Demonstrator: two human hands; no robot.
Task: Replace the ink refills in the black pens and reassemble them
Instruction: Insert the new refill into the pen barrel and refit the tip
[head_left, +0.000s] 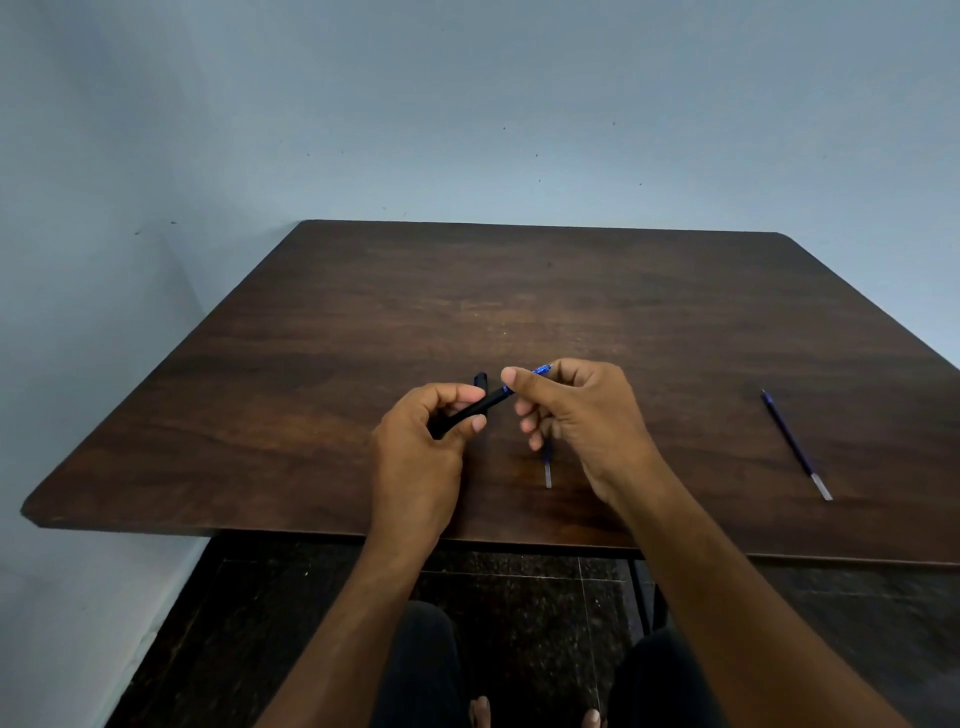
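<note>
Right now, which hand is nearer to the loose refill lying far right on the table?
Right. The right hand is at the table's middle, well left of the refill; the left hand is farther left still.

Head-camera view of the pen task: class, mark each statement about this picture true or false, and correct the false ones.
1. The left hand holds a black pen barrel. True.
2. The right hand rests flat on the table. False: it is raised, pinching a blue refill at the barrel's end.
3. A loose refill lies on the table to the right of both hands. True.
4. The table is white. False: it is dark brown wood.
5. A small black part sits just beyond the left hand. True.
</note>
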